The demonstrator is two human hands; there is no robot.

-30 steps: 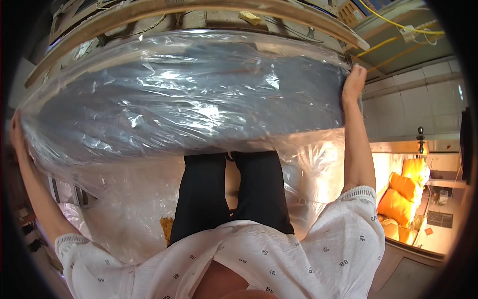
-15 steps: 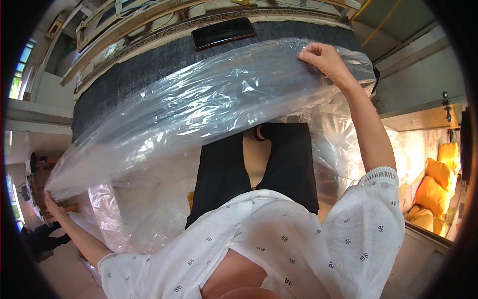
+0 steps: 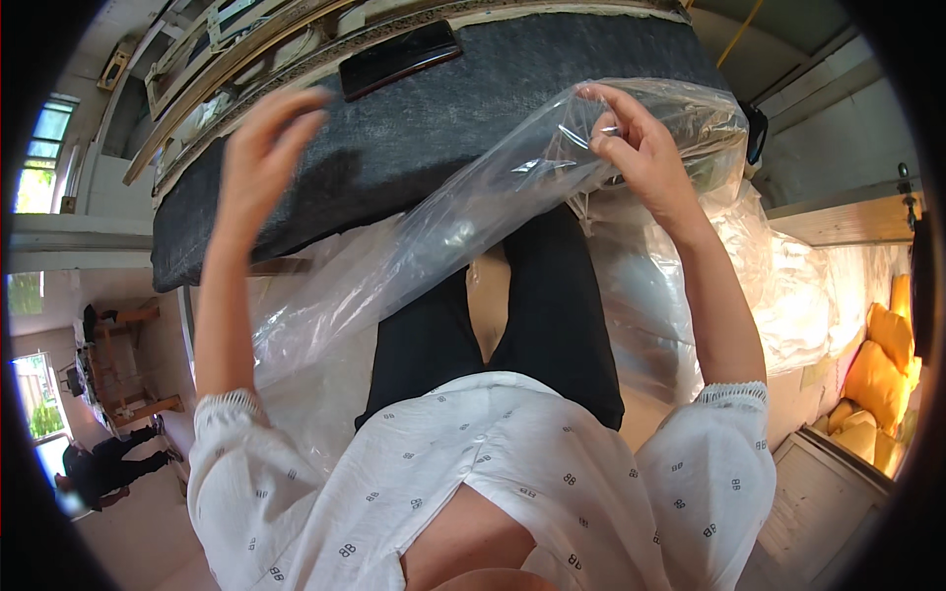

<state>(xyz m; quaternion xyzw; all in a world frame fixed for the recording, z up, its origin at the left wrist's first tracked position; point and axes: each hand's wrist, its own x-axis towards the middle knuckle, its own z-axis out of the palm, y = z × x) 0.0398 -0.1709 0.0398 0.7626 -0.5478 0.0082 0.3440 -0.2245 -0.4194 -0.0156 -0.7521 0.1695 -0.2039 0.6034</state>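
Observation:
A clear plastic sheet [image 3: 424, 231] hangs slantwise off the front of a dark cloth-covered table [image 3: 463, 118] and drapes down in front of my black-trousered legs. My right hand [image 3: 645, 158] grips its upper edge near the table's right side, the film bunched at the curled fingers and thumb. Raised over the table's left part is my left hand [image 3: 264, 153], slightly blurred, thumb and fingers apart and nothing in it. Near the far edge lies a black phone [image 3: 399, 59], just beyond the left hand's fingertips.
Wooden rails of a frame [image 3: 227, 79] run behind the table's far edge. More crumpled clear plastic [image 3: 798, 286] hangs at the right, beside yellow bundles [image 3: 877, 379]. A person in dark clothes [image 3: 108, 463] is far off at the lower left, near a wooden bench [image 3: 143, 404].
My left hand let go of the sheet's left end and rose over the table. The sheet's left part slid off the table toward me. My right hand still has the sheet, its fingers somewhat more spread.

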